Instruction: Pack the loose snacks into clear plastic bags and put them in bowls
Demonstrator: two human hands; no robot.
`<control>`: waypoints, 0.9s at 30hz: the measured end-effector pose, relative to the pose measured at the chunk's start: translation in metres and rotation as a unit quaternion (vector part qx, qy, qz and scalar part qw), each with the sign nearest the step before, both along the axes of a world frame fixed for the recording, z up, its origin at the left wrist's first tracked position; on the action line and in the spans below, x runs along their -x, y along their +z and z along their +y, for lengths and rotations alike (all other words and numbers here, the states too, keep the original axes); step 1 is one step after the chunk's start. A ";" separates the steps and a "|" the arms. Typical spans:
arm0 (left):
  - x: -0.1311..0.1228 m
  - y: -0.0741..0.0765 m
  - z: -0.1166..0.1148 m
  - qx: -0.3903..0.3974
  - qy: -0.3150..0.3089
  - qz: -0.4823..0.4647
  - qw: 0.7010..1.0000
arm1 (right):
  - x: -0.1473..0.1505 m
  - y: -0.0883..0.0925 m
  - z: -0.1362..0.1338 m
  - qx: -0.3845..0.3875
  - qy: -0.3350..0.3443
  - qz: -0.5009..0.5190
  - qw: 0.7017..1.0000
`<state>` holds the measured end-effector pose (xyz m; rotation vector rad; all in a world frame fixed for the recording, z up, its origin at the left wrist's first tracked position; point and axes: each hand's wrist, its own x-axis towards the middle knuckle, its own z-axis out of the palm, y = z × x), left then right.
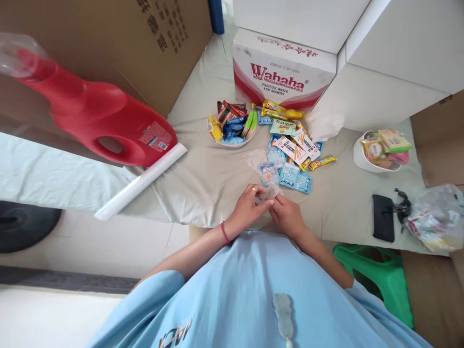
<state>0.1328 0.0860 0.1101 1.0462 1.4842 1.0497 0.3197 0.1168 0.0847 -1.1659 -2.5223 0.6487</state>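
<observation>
Close in front of my body, my left hand [248,207] and my right hand [288,213] meet at the table's front edge. Between their fingers is a small transparent plastic bag [271,191], pinched from both sides. Just beyond it lies a blue-and-white snack packet [268,173], partly behind the plastic. Further on is a loose pile of snacks: white packets [291,149], light blue packets [289,174], a green packet [283,126] and yellow-wrapped sticks [323,162]. A bowl [232,144] holding brown, blue, yellow and green wrapped snacks stands left of the pile.
A Wahaha carton [286,72] stands behind the snacks. At left are a large red jug [108,111] and a white roll [141,182]. Right are a white tub [373,163] of snacks, a black phone [383,218] and a filled plastic bag [438,217]. A green stool [393,280] is below.
</observation>
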 end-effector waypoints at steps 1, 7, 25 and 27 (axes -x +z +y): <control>0.000 -0.002 0.004 0.003 0.001 -0.020 1.000 | 0.001 0.001 0.001 0.024 -0.004 0.026 0.999; 0.013 -0.026 0.003 0.053 0.075 -0.148 0.985 | -0.009 -0.002 0.002 0.231 -0.131 0.254 0.930; 0.071 -0.053 -0.060 0.106 0.263 -0.045 0.958 | -0.075 0.012 -0.014 0.185 -0.276 0.139 0.933; 0.070 -0.053 -0.065 0.112 0.249 -0.032 0.962 | -0.074 0.036 -0.005 0.097 -0.238 0.128 0.958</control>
